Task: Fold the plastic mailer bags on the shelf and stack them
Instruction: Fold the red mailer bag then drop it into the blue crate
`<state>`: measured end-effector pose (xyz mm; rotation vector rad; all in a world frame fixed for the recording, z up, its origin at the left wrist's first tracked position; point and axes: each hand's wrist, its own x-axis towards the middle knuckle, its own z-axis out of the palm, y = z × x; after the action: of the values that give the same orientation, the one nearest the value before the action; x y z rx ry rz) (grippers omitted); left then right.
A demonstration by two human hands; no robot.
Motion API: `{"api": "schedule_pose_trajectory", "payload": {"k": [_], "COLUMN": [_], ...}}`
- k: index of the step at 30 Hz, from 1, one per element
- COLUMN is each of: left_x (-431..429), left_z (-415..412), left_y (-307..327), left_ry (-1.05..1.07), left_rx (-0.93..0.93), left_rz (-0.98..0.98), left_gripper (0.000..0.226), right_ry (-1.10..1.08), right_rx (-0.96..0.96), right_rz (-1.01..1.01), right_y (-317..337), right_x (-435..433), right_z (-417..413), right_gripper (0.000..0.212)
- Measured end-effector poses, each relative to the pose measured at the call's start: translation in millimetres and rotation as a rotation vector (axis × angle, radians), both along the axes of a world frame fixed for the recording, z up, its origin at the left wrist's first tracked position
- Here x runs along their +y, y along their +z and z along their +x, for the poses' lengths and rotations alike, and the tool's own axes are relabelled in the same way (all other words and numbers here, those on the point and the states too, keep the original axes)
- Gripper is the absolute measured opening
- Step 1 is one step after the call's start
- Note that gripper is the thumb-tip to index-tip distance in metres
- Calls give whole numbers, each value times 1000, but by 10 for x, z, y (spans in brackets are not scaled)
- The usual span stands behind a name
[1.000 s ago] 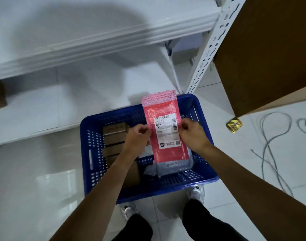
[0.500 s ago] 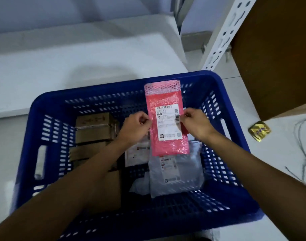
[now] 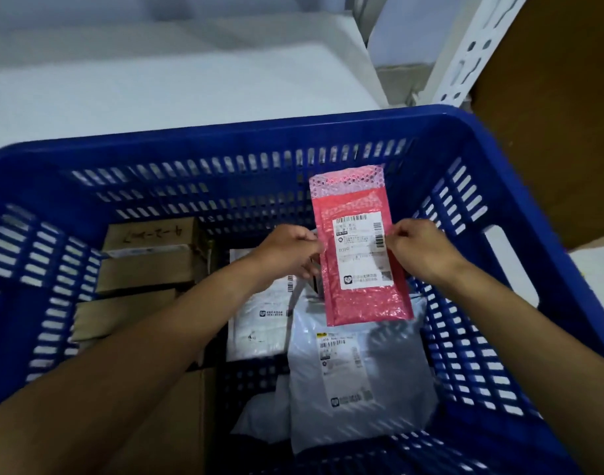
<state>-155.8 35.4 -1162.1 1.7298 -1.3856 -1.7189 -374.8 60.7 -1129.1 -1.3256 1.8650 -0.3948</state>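
A pink bubble mailer [image 3: 362, 303] with a white shipping label hangs upright over the blue slotted crate [image 3: 225, 145]. My left hand [image 3: 288, 250] pinches its left edge and my right hand [image 3: 418, 250] pinches its right edge, both at mid-height. Below it in the crate lie a grey plastic mailer bag [image 3: 359, 375] with a label and a white mailer [image 3: 259, 323], partly hidden by my left forearm.
Several brown cardboard boxes [image 3: 150, 258] fill the crate's left side. A white shelf surface [image 3: 177, 84] lies just beyond the crate. A white perforated shelf post [image 3: 465, 53] and a brown panel [image 3: 550, 108] stand at the right.
The view has dropped closer to the crate, which now fills the frame. Both hands keep pinching the pink mailer, now lower, inside the crate above the grey bag.
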Motion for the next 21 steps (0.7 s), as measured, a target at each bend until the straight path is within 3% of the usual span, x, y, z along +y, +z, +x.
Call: {"api": "schedule_pose_trajectory", "payload": {"k": [9,16,21], "left_x": [84,-5,-3], "left_z": [-5,-98,-271], "left_y": [-348,-319,-426], "left_ry": [4,-3,-17], "left_rx": [32,-70,-115], "left_rz": [-42,-146,-177], "left_gripper": [20,4,4], "right_ry": [71,96,84], "right_rx": [142,279,384], "right_rz": [-42,-17,-79], "right_y": [-48,-29,-276], "right_x": [-129,-124,-61], "right_z": [-10,-31,-121], "right_gripper": [7,20,13]}}
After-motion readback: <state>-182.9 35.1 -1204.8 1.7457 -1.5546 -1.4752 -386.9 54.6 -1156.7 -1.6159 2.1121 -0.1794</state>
